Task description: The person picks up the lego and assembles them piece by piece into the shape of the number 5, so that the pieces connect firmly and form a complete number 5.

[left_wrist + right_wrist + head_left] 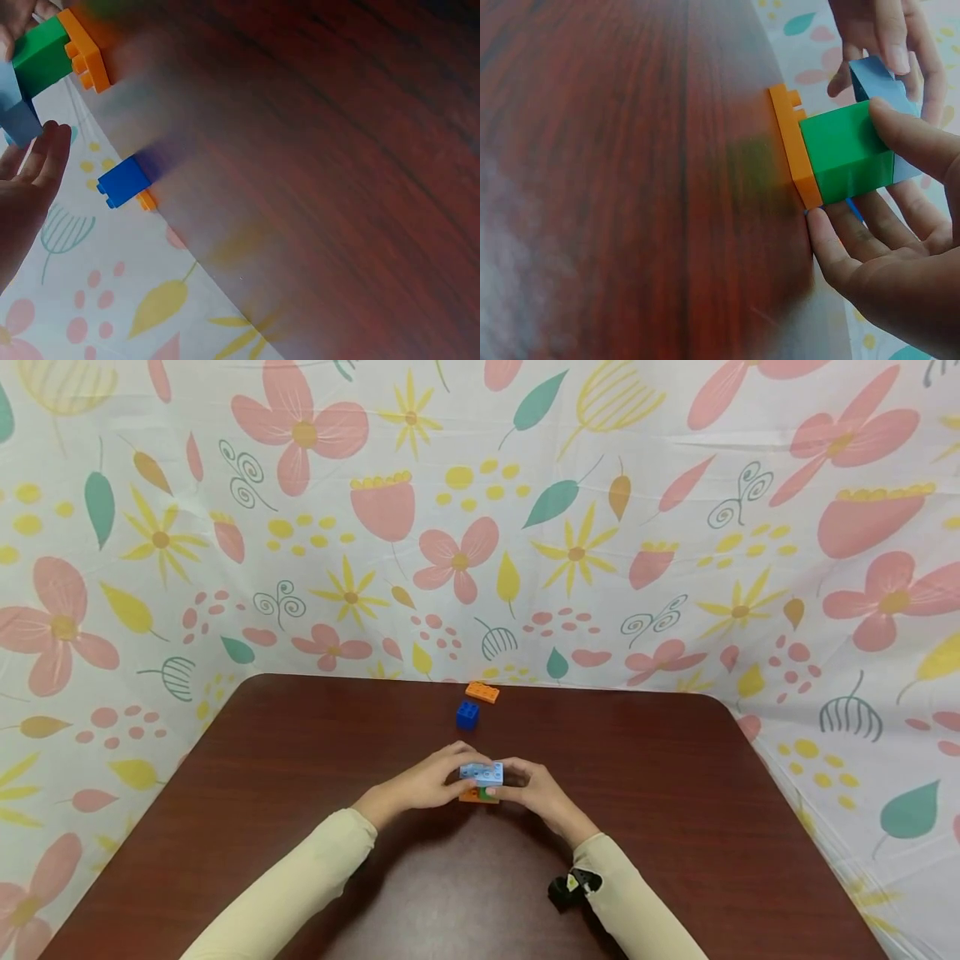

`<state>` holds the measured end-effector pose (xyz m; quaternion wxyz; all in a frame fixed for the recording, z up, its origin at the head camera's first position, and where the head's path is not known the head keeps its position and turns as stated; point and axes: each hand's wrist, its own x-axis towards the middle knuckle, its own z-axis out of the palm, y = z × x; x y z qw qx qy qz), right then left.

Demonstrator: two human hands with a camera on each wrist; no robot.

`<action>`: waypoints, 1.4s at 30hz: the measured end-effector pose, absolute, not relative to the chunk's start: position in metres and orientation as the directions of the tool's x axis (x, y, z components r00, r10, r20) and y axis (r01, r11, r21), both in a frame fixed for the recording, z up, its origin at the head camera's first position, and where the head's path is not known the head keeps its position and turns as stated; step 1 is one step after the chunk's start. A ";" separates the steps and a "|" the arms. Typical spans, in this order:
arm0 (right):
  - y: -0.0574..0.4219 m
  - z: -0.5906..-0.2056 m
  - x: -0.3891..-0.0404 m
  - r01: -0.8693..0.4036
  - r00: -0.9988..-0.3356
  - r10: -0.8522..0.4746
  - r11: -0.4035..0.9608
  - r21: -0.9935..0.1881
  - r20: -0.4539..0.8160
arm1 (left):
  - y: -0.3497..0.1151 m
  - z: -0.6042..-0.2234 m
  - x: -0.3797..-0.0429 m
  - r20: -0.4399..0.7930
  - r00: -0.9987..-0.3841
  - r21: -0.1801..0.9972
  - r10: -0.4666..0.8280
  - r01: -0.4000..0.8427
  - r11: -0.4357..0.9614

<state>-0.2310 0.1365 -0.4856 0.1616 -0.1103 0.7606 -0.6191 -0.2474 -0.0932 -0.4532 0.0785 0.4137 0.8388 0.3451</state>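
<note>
A small stack stands on the table in front of me: a flat orange brick (795, 146) at the bottom, a green brick (847, 150) on one end of it, and a light blue brick (483, 773) on top. The light blue brick reaches out past the green one over the orange studs. My left hand (433, 781) holds the light blue brick from its left side, thumb in front and fingers behind. From the other side my right hand (538, 795) grips the green brick, its thumb near the seam with the light blue one.
Behind the hands, a dark blue brick (467, 716) sits on the brown table (337, 718). Farther back, near the rear edge, lies another flat orange brick (482, 692). A flower-patterned cloth (465, 485) hangs behind. A black device (573, 888) is at my right wrist.
</note>
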 end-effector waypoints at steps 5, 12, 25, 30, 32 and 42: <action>0.138 -0.489 -0.232 0.029 -0.923 -0.369 0.208 -0.978 -0.106 | -0.094 -0.451 -0.251 0.161 -0.651 0.674 0.741 0.621 0.399; 0.137 -0.489 -0.232 0.024 -0.924 -0.369 0.201 -0.979 -0.098 | -0.095 -0.452 -0.262 0.171 -0.695 0.749 0.698 0.552 0.366; 0.137 -0.490 -0.232 0.043 -0.927 -0.356 0.217 -0.975 -0.120 | -0.102 -0.463 -0.288 0.107 -0.857 0.815 0.505 0.366 0.449; 0.137 -0.487 -0.232 0.047 -0.929 -0.350 0.214 -0.976 -0.121 | -0.105 -0.466 -0.299 0.170 -0.865 0.816 0.472 0.392 0.425; 0.137 -0.486 -0.232 0.047 -0.931 -0.345 0.212 -0.976 -0.120 | -0.106 -0.468 -0.303 0.198 -0.864 0.811 0.464 0.410 0.418; 0.135 -0.473 -0.227 0.052 -0.922 -0.364 0.223 -0.973 -0.133 | -0.106 -0.471 -0.322 0.215 -0.909 0.833 0.358 0.362 0.418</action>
